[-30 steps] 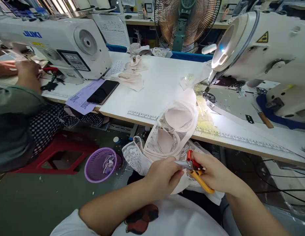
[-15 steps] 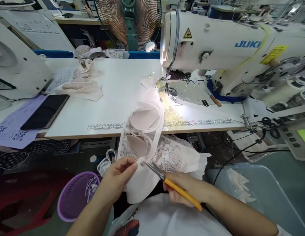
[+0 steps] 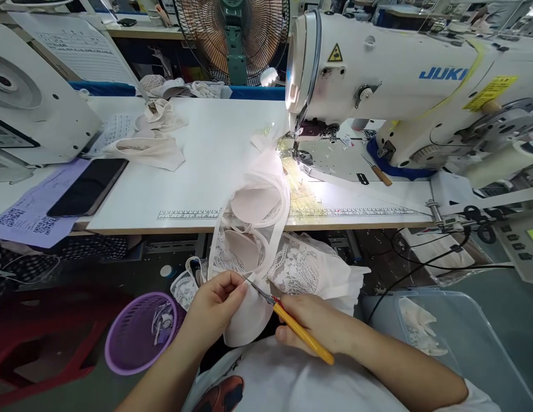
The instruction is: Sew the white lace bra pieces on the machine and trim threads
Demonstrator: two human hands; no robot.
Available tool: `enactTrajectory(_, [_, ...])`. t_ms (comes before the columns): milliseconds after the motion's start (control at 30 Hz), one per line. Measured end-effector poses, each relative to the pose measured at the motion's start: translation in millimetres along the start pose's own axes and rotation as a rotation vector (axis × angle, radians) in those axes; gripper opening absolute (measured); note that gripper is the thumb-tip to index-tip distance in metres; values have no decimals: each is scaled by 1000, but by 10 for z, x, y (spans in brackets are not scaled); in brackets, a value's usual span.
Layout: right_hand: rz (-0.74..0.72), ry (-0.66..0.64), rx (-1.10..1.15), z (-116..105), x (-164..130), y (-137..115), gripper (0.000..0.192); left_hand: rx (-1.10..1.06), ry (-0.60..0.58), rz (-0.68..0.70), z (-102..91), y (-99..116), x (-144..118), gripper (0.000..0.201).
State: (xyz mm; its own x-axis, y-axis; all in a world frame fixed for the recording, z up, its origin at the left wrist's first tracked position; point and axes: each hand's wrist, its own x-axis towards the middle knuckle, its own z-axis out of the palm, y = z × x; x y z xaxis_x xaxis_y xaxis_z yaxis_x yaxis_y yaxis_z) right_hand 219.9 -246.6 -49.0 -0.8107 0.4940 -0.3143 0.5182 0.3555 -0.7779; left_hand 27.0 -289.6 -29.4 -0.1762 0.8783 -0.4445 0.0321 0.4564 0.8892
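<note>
Nearest, the left hand pinches an edge of the pale lace garment, its fingers closed on the fabric; the right hand grips yellow-handled thread snips, blade tips meeting the fabric by the left thumb. The cut point itself is too small to make out. The garment hangs from the near edge of the desk, its lower part hidden behind the hands. Near left stands a purple basket. Farther off, the sewing machine is cut off at right.
</note>
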Motion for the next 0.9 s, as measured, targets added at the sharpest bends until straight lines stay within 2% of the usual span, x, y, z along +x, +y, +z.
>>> enactTrajectory(233, [-8,9,7,0,28,-31,35,28,-6,37,16,26,7,22])
enactTrajectory(533, [5,73,101,136,44,43,43,60,-10,117,42,-3,4,17])
enactTrajectory(600, [-16,98,116,187,15,105,49,126,-2,180,77,-44,-20,16])
enactTrajectory(700, [-73,182,148,267,-112,266,54,368,0,358,167,-132,-87,17])
enactTrajectory(800, [-80,305,153,273,-296,423,50,548,-81,528,276,-221,-150,21])
enactTrajectory(900, [-122,423,190,210,-425,443,38,550,-197,590,358,-273,-190,17])
